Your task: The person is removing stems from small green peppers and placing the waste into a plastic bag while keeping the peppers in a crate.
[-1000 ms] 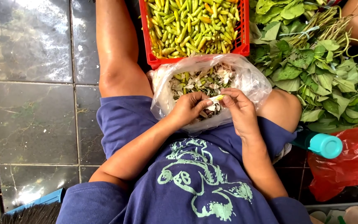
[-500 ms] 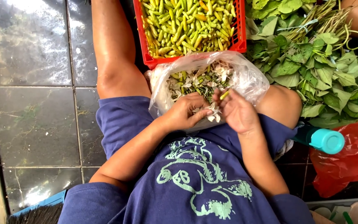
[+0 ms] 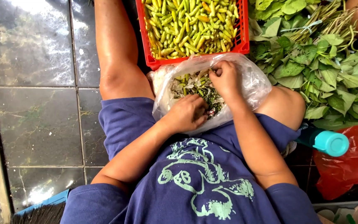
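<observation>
1. Wet grey tiled floor [image 3: 34, 120], glossy and streaked; a blue-edged broom head [image 3: 42, 211] sits at the bottom corner.
2. Left hand [image 3: 187, 114] rests at the near rim of the clear plastic bag [image 3: 253, 83], fingers curled down into the scraps; whether they pinch anything, cannot tell. Half a second ago both hands met mid-bag working one pepper; now they have parted.
3. Bag lies on the lap, thin and crinkly, holding chilli stems and trimmings [image 3: 195, 85], dry and papery, green-brown.
4. Right hand [image 3: 224, 76] has moved up to the bag's far edge, just beside the red plastic crate [image 3: 241, 41]; fingers bent closed, contents hidden. Likely that pepper is done.
5. Crate is full of yellow-green chilli peppers [image 3: 187, 25], smooth, slim, tapered.
6. Leafy greens [image 3: 320, 70], broad matte leaves with thin stalks; teal-capped bottle [image 3: 330, 143]; shiny red plastic bag [image 3: 353, 161].
</observation>
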